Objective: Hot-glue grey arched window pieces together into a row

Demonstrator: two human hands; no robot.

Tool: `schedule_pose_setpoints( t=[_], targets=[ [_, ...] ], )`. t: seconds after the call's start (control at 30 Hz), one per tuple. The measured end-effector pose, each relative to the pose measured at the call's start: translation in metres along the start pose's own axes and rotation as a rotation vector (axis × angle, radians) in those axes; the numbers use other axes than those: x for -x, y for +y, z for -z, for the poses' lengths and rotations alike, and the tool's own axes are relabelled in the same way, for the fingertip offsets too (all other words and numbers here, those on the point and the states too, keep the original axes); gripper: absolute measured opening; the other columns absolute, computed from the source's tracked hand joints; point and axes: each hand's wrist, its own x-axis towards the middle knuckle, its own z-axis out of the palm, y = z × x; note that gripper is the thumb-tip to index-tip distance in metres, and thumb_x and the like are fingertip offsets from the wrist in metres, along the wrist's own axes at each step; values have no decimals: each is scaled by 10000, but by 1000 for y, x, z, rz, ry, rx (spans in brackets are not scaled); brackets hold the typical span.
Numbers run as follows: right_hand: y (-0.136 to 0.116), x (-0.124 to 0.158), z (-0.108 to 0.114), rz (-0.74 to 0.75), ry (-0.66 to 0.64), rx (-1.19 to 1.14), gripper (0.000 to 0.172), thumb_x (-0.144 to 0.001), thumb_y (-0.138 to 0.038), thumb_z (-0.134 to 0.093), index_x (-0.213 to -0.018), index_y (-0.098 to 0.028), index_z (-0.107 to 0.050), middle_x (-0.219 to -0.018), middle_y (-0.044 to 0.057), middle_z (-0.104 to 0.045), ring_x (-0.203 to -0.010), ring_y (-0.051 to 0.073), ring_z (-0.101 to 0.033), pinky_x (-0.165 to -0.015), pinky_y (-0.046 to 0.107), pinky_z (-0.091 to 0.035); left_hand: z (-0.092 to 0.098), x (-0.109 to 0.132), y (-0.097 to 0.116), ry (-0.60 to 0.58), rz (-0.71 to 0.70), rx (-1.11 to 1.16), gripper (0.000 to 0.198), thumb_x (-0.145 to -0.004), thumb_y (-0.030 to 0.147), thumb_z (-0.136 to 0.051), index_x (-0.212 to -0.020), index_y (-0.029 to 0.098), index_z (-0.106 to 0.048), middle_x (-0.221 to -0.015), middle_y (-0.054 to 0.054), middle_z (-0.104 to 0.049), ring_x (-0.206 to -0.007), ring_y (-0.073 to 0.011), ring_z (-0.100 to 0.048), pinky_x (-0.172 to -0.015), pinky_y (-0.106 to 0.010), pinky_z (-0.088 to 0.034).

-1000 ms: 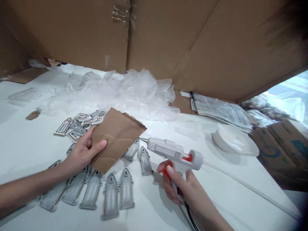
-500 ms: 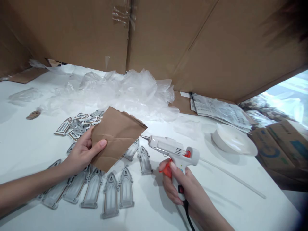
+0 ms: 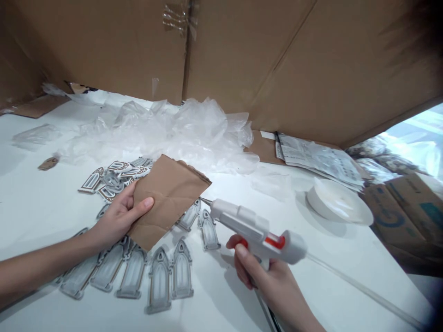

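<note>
My left hand grips the left edge of a torn brown cardboard piece, thumb on top, holding it just above the white table. My right hand is wrapped round the handle of a white glue gun with an orange trigger. Its metal nozzle points left and lies close to the cardboard's right edge. A clear glue stick trails from the gun's back. Several grey arched window cut-outs lie in a row under and in front of the cardboard.
A heap of more cut-outs lies behind my left hand. Crumpled clear plastic sits beyond, against a large cardboard box wall. A white tape roll, printed sheets and a printed carton are at right.
The glue gun has tilted, its back end swinging lower and to the right, with the nozzle still near the cardboard's edge. My left hand and the cardboard have barely moved.
</note>
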Motion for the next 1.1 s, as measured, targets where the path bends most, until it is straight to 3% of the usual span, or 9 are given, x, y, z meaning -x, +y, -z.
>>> schedule_pose_setpoints(
  t=[0.2,0.4,0.57,0.7,0.87,1.1],
  targets=[
    [4,3,1,154,216,273,443,-833,-624,-554,-865,-215,-721,-500,-17,-483,-484,151,-474,-497,267,-419,2,0,-1,-30,50,42,570,-846,386,-717,-1350,317,-461,-1233,-52,-689,-927,-224,-732,-720,-239,-619],
    [12,-3,1,398,156,428,313,-864,-440,-548,-643,-223,-589,-511,-20,-496,-455,131,-461,-489,254,-418,-1,-1,2,-36,53,44,592,-853,379,-711,-1379,307,-447,-1225,-58,-692,-947,-230,-727,-718,-235,-620],
    [16,-5,8,593,196,504,227,-907,-302,-491,-743,-218,-624,-549,-5,-529,-461,136,-479,-518,257,-441,-2,-1,4,-64,52,39,639,-856,387,-706,-1419,307,-413,-1242,-71,-684,-957,-246,-726,-716,-249,-622],
    [13,-4,6,735,165,504,272,-937,-306,-436,-941,-207,-689,-630,25,-608,-528,158,-555,-517,259,-439,-1,-2,2,-58,44,29,655,-845,396,-717,-1422,306,-419,-1248,-74,-681,-940,-247,-730,-681,-237,-619],
    [15,-5,8,744,231,608,325,-948,-249,-385,-981,-203,-706,-657,42,-631,-548,160,-562,-513,264,-428,-1,-2,3,-75,43,49,617,-855,374,-711,-1407,316,-441,-1226,-59,-692,-932,-229,-732,-686,-218,-613],
    [25,-10,14,856,177,614,266,-918,-256,-469,-1028,-195,-704,-628,35,-618,-529,154,-557,-496,262,-435,0,-2,3,-63,35,23,596,-853,388,-711,-1388,307,-461,-1262,-57,-675,-953,-235,-727,-676,-214,-611]
  ],
)
